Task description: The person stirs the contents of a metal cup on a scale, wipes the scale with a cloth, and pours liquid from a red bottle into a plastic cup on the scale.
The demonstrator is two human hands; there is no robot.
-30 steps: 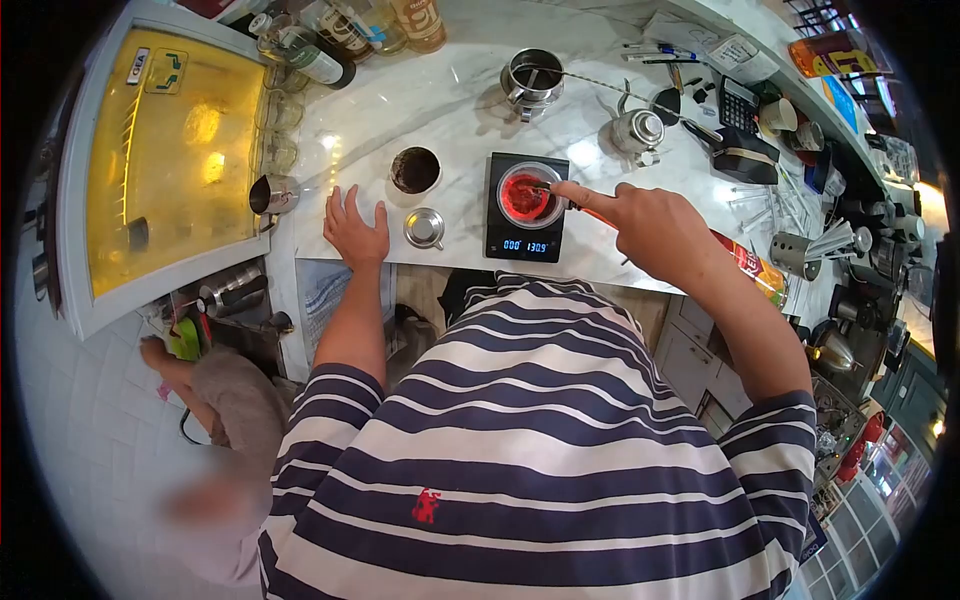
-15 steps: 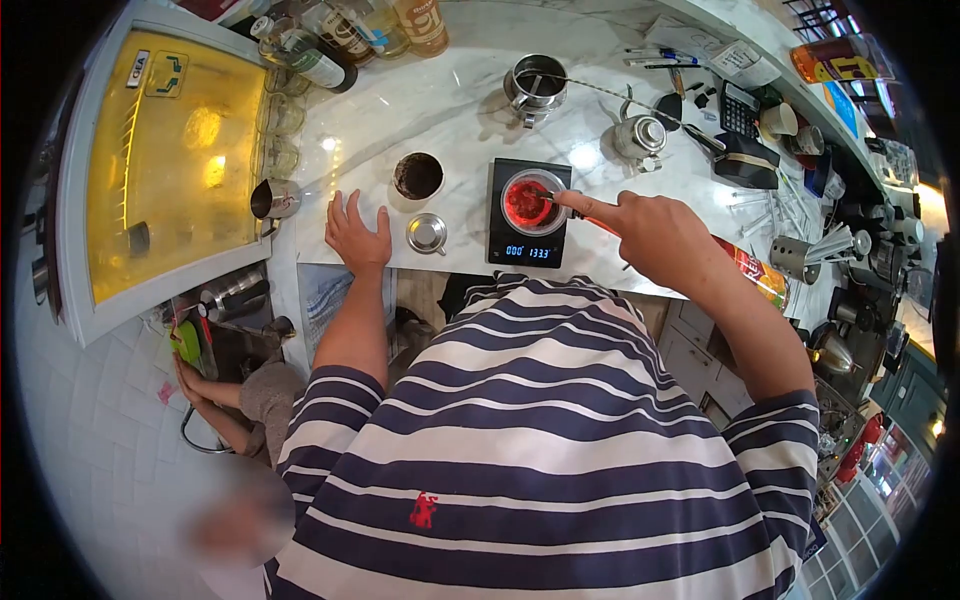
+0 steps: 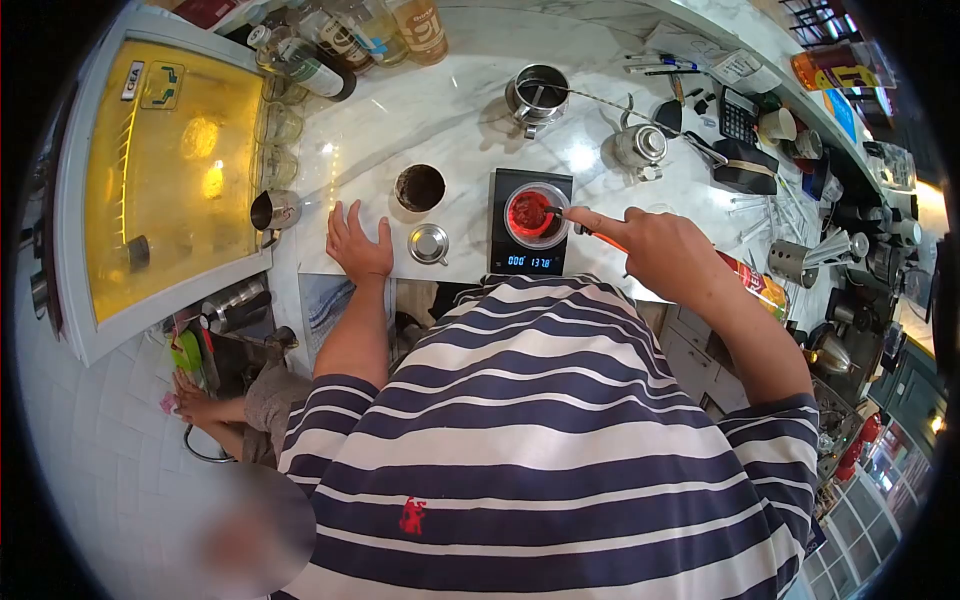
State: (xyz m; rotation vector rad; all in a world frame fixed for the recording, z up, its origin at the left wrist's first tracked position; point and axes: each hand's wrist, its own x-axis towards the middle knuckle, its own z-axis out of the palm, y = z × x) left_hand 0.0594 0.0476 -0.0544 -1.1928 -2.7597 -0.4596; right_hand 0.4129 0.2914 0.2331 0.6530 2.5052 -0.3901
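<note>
My right hand (image 3: 665, 250) is closed around a utensil with an orange-red handle (image 3: 608, 240). Its dark end reaches into a clear cup (image 3: 551, 236) holding a red, pulpy mass (image 3: 528, 212); the exact kind of tip is hard to see. The cup stands on a black digital scale (image 3: 503, 180), whose display seems to read about 137.8. My left hand (image 3: 357, 243) lies on the marble counter with fingers spread, holding nothing. Near it are a small round metal lidded piece (image 3: 429, 243) and a cup of dark, grainy contents (image 3: 419, 188).
A metal cup (image 3: 540, 92) with a long bar spoon and a steel kettle (image 3: 641, 146) stand farther back. Several bottles (image 3: 320, 65) line the back left. A metal pitcher (image 3: 274, 211) sits at the left. Another person's hand (image 3: 193, 400) is beside the sink at lower left.
The scale's reading has risen from about 133.3 to 137.8. My right hand and the utensil have shifted slightly within the cup. My left hand stays flat on the counter.
</note>
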